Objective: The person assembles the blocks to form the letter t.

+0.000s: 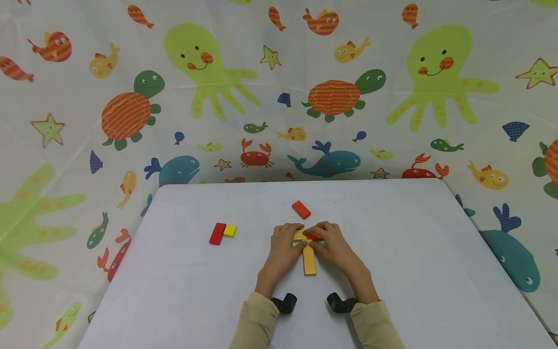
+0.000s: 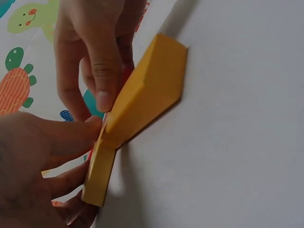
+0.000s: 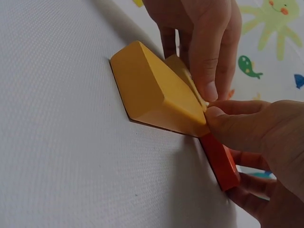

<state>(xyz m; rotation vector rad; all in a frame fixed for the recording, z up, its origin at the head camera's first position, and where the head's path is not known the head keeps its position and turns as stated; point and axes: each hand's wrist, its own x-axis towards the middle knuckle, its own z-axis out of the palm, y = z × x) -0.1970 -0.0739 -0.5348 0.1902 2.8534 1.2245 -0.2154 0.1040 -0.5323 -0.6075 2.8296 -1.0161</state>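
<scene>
A long yellow-orange block point(image 1: 309, 262) lies flat on the table, one end pointing toward the person. At its far end, a shorter yellow block point(image 2: 99, 176) extends to the left and a red block point(image 3: 220, 161) to the right, forming a T shape. The left hand point(image 1: 283, 246) holds the yellow block, fingers behind it and thumb in front near the join. The right hand point(image 1: 334, 246) holds the red block in the same way, its thumb close to the left thumb. Fingers partly cover both short blocks in the head view.
Just beyond the hands lies another red block point(image 1: 301, 210). To the left, a red block point(image 1: 217, 233) touches a small yellow block point(image 1: 230, 230). The white table point(image 1: 174, 291) backs onto a cloth point(image 1: 279, 97) printed with sea animals.
</scene>
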